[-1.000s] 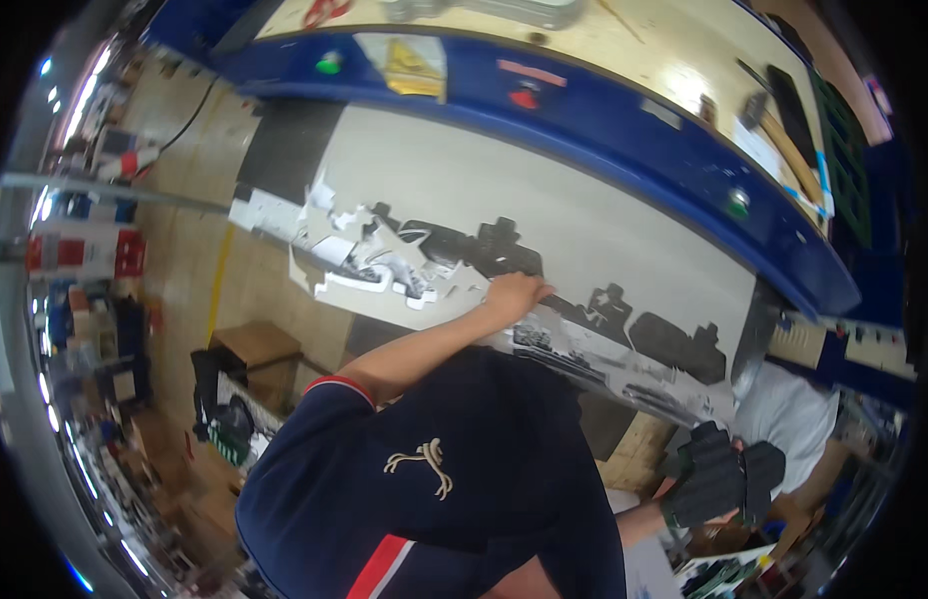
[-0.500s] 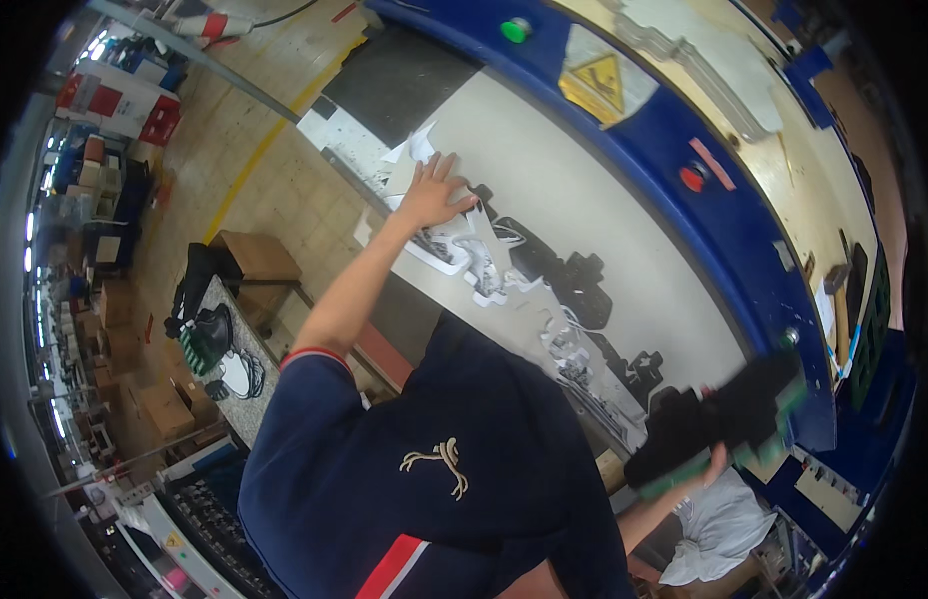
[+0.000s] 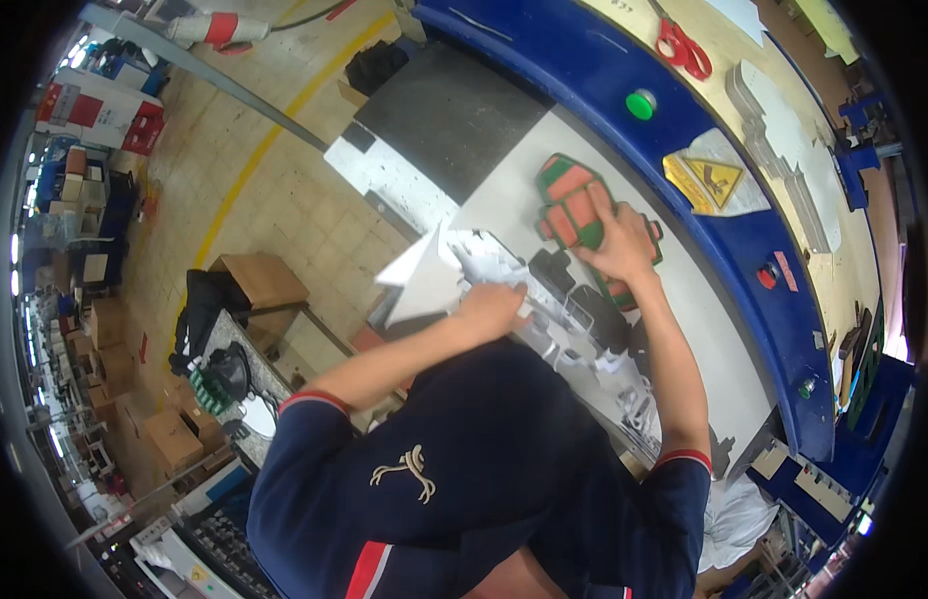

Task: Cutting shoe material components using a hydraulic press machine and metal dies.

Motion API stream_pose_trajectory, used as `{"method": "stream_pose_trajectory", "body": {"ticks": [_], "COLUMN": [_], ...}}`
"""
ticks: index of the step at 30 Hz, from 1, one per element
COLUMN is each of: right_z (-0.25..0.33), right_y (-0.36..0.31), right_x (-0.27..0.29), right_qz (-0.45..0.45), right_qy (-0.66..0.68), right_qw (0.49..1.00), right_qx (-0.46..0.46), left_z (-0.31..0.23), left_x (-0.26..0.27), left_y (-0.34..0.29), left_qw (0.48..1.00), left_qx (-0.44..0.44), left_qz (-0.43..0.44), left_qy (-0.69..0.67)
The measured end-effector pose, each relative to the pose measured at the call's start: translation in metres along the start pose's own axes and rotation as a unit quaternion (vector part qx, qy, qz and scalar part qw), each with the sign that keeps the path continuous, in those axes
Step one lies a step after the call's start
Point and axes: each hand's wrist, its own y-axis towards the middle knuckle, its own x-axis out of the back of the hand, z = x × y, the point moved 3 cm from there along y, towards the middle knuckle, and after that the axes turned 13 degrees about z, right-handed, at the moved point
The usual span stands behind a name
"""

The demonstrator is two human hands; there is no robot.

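My right hand [image 3: 623,243] grips a cutting die [image 3: 572,190] from above, fingers spread over its orange-red pads and green rim. The die is over the pale work board [image 3: 504,185], near the blue machine beam; whether it touches the board I cannot tell. Closer to my body, my left hand [image 3: 492,309] is closed on a white cut-out sheet [image 3: 439,285], part of which folds up to the left. Ragged white offcuts [image 3: 628,384] run along the board's near edge. Dark angular shapes [image 3: 596,314] lie between the hands, partly hidden by my right arm.
Beyond the board curves the blue beam [image 3: 584,75] with a green button [image 3: 640,104], a red button [image 3: 768,276] and a yellow warning sign [image 3: 711,180]. Red scissors [image 3: 681,48] and stacked grey-white cut pieces [image 3: 783,150] lie behind it. A cardboard box [image 3: 259,280] is at left.
My right hand has brought the die from the lower right onto the far board area, now orange-red side up. My left hand has come nearer my body, lifting and folding the white sheet.
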Motion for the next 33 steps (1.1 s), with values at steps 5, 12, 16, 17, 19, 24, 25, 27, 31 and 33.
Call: {"method": "stream_pose_trajectory", "body": {"ticks": [5, 12, 16, 17, 19, 24, 25, 27, 31, 33], "right_z": [0.002, -0.038, -0.124, -0.138, -0.166, -0.169, -0.171, -0.176, -0.18, -0.182], "right_y": [0.052, -0.038, -0.154, -0.191, -0.261, -0.331, -0.336, -0.335, -0.337, -0.336], "right_x": [-0.038, -0.035, -0.076, -0.089, -0.132, -0.164, -0.166, -0.172, -0.185, -0.186], "right_qz": [0.015, -0.229, -0.294, -0.281, -0.177, -0.216, -0.239, -0.261, -0.258, -0.229], "right_qy": [-0.055, 0.115, 0.204, 0.183, 0.196, 0.191, 0.217, 0.217, 0.232, 0.234], "right_qw": [0.998, 0.964, 0.845, 0.811, 0.759, 0.722, 0.718, 0.722, 0.694, 0.703], "right_qx": [-0.012, -0.075, -0.397, -0.48, -0.596, -0.629, -0.617, -0.603, -0.631, -0.632], "left_z": [0.05, 0.146, 0.197, 0.2, 0.19, 0.205, 0.209, 0.223, 0.196, 0.184], "left_x": [0.001, 0.052, 0.041, 0.038, 0.047, 0.044, 0.037, 0.025, 0.037, 0.055], "left_y": [0.015, 0.06, 0.072, 0.073, 0.085, 0.102, 0.105, 0.106, 0.109, 0.111], "left_qw": [0.974, 0.98, 0.968, 0.968, 0.942, 0.949, 0.951, 0.968, 0.967, 0.965], "left_qx": [-0.11, 0.085, 0.166, 0.17, 0.215, 0.133, 0.133, 0.118, 0.136, 0.184], "left_qz": [0.114, -0.125, -0.091, -0.095, -0.047, -0.028, -0.028, -0.062, -0.088, -0.128], "left_qy": [-0.161, -0.128, -0.167, -0.157, -0.254, -0.283, -0.28, -0.211, -0.195, -0.133]}}
